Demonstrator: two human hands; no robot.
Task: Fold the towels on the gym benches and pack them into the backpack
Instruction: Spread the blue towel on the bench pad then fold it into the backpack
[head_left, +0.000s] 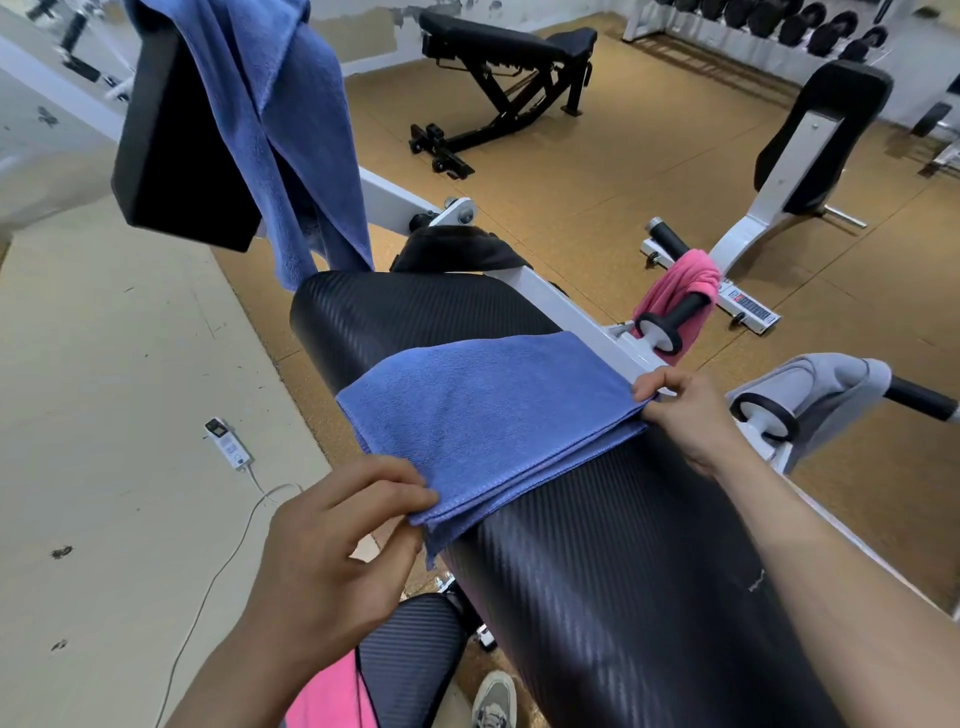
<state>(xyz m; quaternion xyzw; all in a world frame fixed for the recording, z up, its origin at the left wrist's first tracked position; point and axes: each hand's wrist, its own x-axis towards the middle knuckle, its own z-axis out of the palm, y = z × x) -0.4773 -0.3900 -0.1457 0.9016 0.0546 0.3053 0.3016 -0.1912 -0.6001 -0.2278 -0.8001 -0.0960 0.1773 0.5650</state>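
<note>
A blue towel (488, 410), folded into several layers, lies across the black padded bench (623, 571) in front of me. My left hand (332, 545) pinches its near left corner. My right hand (685, 410) pinches its right corner at the bench's edge. A second blue towel (280, 114) hangs unfolded over a black pad at the upper left. A pink towel (680, 296) is draped over a roller handle to the right. A grey towel (826, 384) hangs over another handle further right. No backpack is in view.
The bench's white frame (561, 306) runs diagonally behind the towel. A black adjustable bench (498, 67) stands at the back, a white-framed seat (810, 150) at the right, a dumbbell rack (779, 21) behind. A power strip (228, 444) with its cable lies on the floor at left.
</note>
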